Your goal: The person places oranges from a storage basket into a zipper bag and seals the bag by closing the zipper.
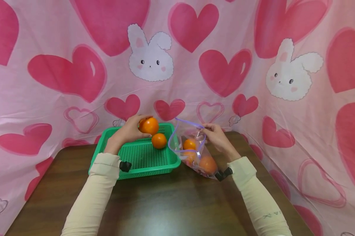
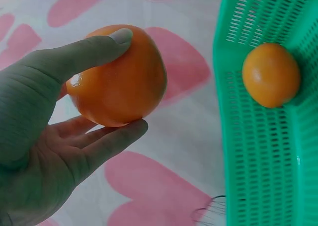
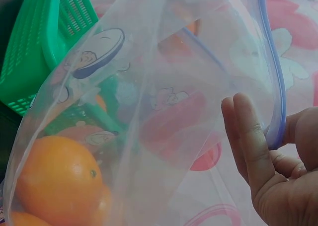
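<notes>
My left hand holds an orange above the back of a green basket; in the left wrist view the thumb lies over the orange and the fingers are under it. One more orange sits in the basket near its right side. With thumb and fingers, my right hand pinches the purple-edged rim of a clear zip bag, whose mouth gapes toward the basket. Several oranges lie in the bottom of the bag, which bears printed cartoon figures.
Basket and bag stand side by side on a dark wooden table. A pink cloth with hearts and rabbits hangs behind the table and along its sides. Black straps circle both wrists.
</notes>
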A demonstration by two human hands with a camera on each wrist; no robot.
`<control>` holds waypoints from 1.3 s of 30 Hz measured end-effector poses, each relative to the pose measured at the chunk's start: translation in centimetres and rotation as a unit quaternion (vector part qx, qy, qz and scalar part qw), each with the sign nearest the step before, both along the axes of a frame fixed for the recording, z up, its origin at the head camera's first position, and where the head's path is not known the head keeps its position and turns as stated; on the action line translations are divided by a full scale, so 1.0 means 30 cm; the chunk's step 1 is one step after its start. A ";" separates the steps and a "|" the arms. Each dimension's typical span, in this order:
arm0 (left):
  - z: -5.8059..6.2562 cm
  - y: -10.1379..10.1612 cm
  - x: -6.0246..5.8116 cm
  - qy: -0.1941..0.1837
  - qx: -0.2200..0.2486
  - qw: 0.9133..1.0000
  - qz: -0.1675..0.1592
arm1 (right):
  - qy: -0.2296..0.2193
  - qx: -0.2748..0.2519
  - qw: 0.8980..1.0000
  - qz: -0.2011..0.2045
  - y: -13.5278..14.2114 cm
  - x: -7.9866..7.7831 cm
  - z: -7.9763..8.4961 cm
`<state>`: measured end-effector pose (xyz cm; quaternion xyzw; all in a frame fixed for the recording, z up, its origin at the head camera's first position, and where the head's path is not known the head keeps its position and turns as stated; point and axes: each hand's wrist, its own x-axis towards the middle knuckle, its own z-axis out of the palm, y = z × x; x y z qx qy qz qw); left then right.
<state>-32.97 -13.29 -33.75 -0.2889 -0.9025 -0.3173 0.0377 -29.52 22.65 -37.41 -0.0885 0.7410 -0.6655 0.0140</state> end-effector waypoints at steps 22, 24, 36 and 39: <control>0.110 0.086 0.102 0.066 0.032 0.996 -0.055 | -0.005 -0.006 1.000 -0.006 -0.001 -0.010 0.004; 0.116 0.093 0.109 0.062 0.037 0.996 -0.059 | -0.005 -0.005 1.000 -0.004 -0.001 -0.011 0.006; 0.125 0.133 0.123 0.060 0.019 0.996 -0.062 | 0.002 0.014 1.000 -0.009 -0.001 -0.020 0.013; 0.119 0.139 0.129 0.063 0.021 0.995 -0.069 | 0.007 0.023 1.000 -0.010 0.001 -0.020 0.012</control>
